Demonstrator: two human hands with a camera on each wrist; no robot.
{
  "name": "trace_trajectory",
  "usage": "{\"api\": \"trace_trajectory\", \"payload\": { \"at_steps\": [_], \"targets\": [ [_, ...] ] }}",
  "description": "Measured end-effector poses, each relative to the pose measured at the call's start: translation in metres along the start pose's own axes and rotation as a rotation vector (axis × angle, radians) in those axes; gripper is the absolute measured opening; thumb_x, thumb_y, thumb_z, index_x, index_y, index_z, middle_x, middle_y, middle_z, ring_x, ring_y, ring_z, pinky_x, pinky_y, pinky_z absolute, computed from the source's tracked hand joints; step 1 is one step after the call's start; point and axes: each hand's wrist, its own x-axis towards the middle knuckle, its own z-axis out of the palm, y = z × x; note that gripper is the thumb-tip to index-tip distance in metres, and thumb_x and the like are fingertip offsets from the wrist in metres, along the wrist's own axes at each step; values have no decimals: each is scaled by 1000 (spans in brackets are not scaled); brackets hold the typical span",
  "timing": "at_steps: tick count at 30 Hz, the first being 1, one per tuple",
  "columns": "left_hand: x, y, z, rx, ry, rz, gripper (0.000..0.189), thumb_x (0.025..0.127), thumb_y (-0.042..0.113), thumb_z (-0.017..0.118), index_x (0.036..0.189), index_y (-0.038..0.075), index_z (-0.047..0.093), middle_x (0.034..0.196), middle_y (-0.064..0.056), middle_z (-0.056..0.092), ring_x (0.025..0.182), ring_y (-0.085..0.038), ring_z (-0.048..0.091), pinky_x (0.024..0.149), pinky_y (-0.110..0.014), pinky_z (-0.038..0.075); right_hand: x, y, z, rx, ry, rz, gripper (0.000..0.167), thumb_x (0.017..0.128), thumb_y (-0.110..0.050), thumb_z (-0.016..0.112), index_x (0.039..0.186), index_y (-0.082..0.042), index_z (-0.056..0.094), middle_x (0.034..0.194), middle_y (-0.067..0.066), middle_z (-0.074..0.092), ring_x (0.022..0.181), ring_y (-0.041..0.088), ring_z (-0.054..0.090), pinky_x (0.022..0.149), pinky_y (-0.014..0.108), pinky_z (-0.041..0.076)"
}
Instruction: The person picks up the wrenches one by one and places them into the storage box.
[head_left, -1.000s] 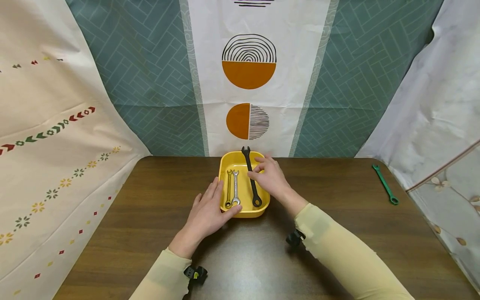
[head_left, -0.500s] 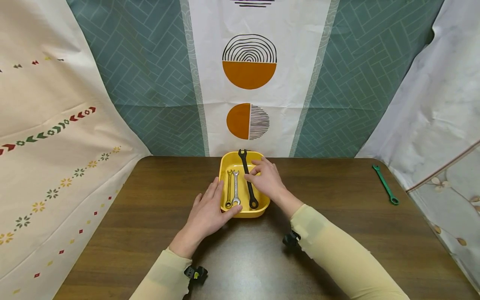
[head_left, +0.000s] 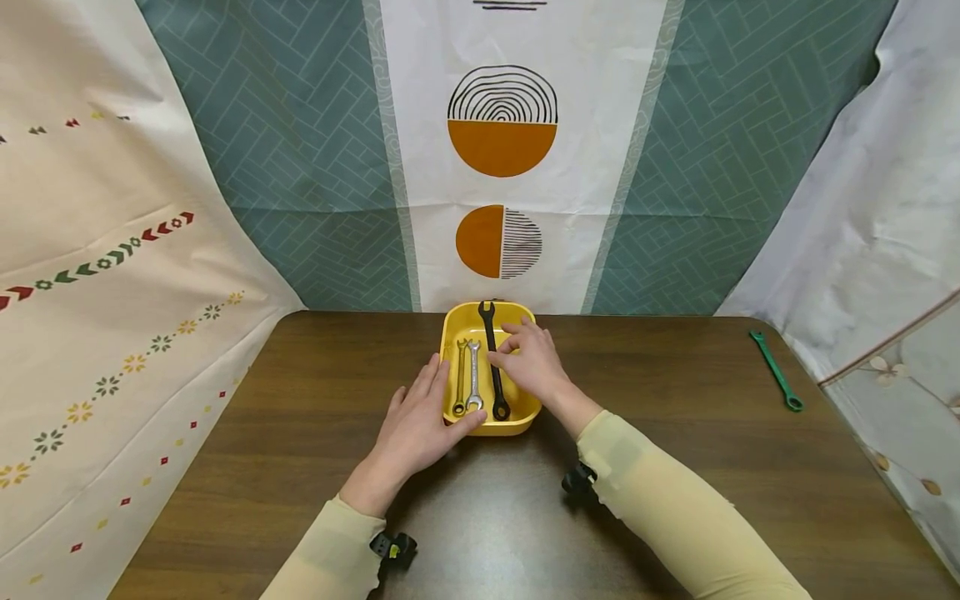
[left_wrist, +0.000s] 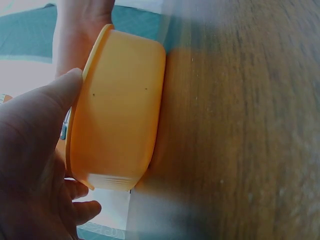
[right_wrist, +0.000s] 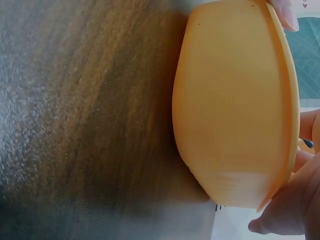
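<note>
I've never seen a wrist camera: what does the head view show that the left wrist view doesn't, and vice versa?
Only the head view clearly shows the gold combination wrench, silver open-end wrench and black combination wrench in the yellow tray, and the green combination wrench on the right of the wooden table.
Only the left wrist view shows two dark specks on the tray's outer wall.
Both show the tray, table and left hand.

The black wrench [head_left: 497,379] has shifted leftward in the tray [head_left: 502,429], its ring end now closer to the silver wrench [head_left: 474,375]. Its open end, which poked up past the far rim a second ago, now shows lower. The right hand [head_left: 534,358] has moved left and nearer with it.
</note>
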Motion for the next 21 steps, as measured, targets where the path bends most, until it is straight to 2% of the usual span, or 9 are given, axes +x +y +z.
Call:
{"api": "trace_trajectory", "payload": {
  "at_steps": [5,21],
  "targets": [
    [0,1,0,-4,-2,-2,115,98,81,59,175,4,24,183,-14,18,167,-33,24,127,-73,23,1,3,2,-9,5,-2,25,102,-27,81,92,-5,86,159,13,62,166,34,28,135,57,5],
    [0,1,0,-18,-8,-10,115,98,81,60,176,6,22,184,-14,17,168,-31,22,126,-73,23,5,5,8,-50,24,9,23,101,-26,82,88,-8,85,157,12,64,165,33,30,134,60,8]
  ]
}}
